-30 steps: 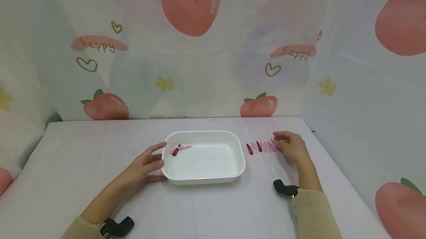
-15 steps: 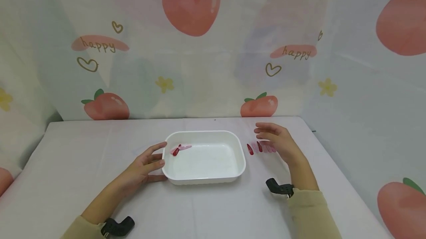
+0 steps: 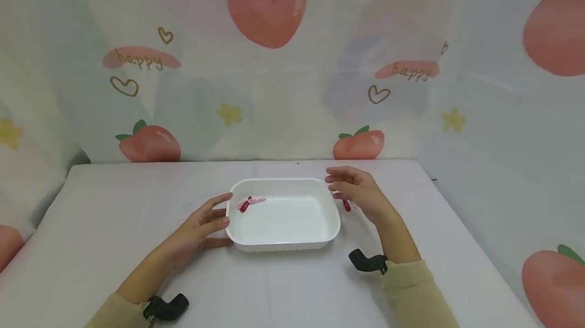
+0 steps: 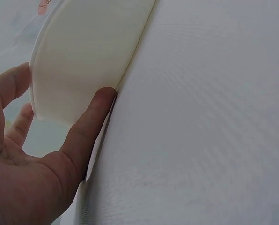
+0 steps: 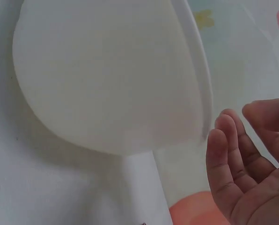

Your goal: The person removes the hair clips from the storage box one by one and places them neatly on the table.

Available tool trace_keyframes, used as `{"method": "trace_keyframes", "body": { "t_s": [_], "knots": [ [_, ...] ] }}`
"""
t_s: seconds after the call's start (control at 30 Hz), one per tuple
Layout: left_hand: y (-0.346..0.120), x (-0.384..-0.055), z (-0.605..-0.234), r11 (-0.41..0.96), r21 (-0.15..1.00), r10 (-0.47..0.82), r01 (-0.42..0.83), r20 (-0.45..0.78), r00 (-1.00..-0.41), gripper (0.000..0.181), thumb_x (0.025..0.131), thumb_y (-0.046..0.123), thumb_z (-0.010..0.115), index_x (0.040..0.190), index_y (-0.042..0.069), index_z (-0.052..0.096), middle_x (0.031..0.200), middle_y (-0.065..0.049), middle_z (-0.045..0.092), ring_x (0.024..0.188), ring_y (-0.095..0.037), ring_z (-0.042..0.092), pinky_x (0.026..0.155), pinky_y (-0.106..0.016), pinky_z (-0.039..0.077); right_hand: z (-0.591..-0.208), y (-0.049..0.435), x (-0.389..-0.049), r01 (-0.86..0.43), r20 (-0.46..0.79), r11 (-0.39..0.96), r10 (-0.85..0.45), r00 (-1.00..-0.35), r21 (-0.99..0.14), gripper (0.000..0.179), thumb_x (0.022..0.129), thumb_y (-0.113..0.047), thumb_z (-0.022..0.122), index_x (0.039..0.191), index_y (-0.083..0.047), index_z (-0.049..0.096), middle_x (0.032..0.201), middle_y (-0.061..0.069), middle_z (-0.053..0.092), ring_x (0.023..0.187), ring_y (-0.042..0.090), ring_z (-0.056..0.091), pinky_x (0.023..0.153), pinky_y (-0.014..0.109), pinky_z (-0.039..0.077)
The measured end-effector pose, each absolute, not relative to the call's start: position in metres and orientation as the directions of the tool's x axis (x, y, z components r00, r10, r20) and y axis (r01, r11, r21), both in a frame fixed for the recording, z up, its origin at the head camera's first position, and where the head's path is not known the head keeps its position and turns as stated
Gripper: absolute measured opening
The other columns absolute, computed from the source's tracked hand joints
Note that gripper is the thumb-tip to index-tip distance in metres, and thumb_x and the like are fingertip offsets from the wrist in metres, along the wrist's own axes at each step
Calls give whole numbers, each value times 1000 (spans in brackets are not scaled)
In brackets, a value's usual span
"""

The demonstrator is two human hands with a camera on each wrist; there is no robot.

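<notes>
A white tray [image 3: 283, 248] stands on the table, with a few small red and pink snap hair clips [image 3: 257, 200] lying at its left end. My left hand [image 3: 199, 225] touches that end; in the left wrist view its fingers are spread, one fingertip low on the tray's side wall [image 4: 88, 56]. My right hand [image 3: 361, 193] is raised by the tray's right rim, fingers relaxed and slightly bent. Nothing shows between its fingers [image 5: 219, 159] in the right wrist view. Below it, a red hair clip [image 3: 347, 206] shows on the table; the hand hides most of the clip row.
The white-covered table [image 3: 283, 292] ends at a patterned cloth backdrop [image 3: 283, 115] along its far edge. Cloth also hangs at both sides. Black wrist mounts [image 3: 367, 261] stick out from both forearms.
My right hand has moved left from the clip row's right end to the tray's right rim, covering most of the row. My left hand stays at the tray. The head view has shifted slightly.
</notes>
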State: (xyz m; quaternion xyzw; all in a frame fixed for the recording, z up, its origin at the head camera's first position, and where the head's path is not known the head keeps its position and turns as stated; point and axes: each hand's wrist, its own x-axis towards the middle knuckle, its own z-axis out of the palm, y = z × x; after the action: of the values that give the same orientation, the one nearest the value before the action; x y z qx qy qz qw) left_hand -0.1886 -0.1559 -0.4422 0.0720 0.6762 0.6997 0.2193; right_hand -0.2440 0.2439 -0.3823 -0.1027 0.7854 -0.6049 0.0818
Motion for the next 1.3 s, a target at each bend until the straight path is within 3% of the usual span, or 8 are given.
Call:
{"method": "trace_keyframes", "body": {
  "t_s": [0.23, 0.47, 0.67, 0.9, 1.1, 1.3],
  "knots": [
    [-155, -191, -443, 19, 980, 403, -197, -188, -896, 63, 101, 17, 60, 155, 26, 30, 154, -23, 31, 128, -38, 52, 92, -51, 56, -376, 214, -246, -91, 27, 185, -322, -946, -979, 38, 97, -9, 63, 133, -2, 58, 125, 23, 62, 101, 25, 66, 88, 34, 59],
    [-155, -192, -443, 15, 979, 408, -202, -190, -893, 63, 101, 17, 60, 156, 26, 30, 155, -23, 31, 128, -37, 52, 93, -51, 56, -376, 180, -250, -100, 29, 179, -365, -931, -979, 37, 96, -9, 65, 132, -4, 60, 125, 25, 62, 111, 44, 61, 89, 38, 59],
    [-153, -194, -444, 0, 979, 421, -202, -183, -888, 63, 101, 16, 59, 156, 25, 29, 155, -23, 30, 129, -37, 52, 94, -52, 55, -374, 150, -253, -106, 35, 150, -413, -910, -983, 36, 96, -6, 63, 131, -4, 60, 126, 28, 61, 114, 49, 58, 90, 37, 59],
    [-151, -194, -444, 10, 978, 407, -208, -194, -893, 64, 101, 16, 59, 156, 23, 28, 154, -25, 31, 128, -38, 52, 93, -52, 56, -366, 118, -252, -110, 64, 77, -447, -892, -991, 35, 95, -7, 64, 130, -5, 62, 121, 17, 66, 109, 37, 64, 91, 37, 58],
    [-150, -193, -444, 6, 978, 422, -210, -193, -886, 66, 101, 16, 58, 158, 19, 24, 155, -26, 29, 130, -41, 50, 93, -54, 55, -371, 103, -247, -78, 49, 45, -455, -889, -996, 34, 96, -6, 64, 130, -5, 62, 122, 20, 65, 103, 25, 67, 91, 38, 58],
    [-154, -190, -444, 9, 979, 406, -203, -189, -894, 65, 101, 15, 58, 157, 19, 25, 155, -26, 29, 131, -41, 49, 92, -54, 56, -385, 94, -246, -50, -5, 103, -480, -877, -993, 35, 97, -8, 62, 131, -4, 61, 123, 21, 65, 110, 35, 64, 90, 37, 59]
  ]
}}
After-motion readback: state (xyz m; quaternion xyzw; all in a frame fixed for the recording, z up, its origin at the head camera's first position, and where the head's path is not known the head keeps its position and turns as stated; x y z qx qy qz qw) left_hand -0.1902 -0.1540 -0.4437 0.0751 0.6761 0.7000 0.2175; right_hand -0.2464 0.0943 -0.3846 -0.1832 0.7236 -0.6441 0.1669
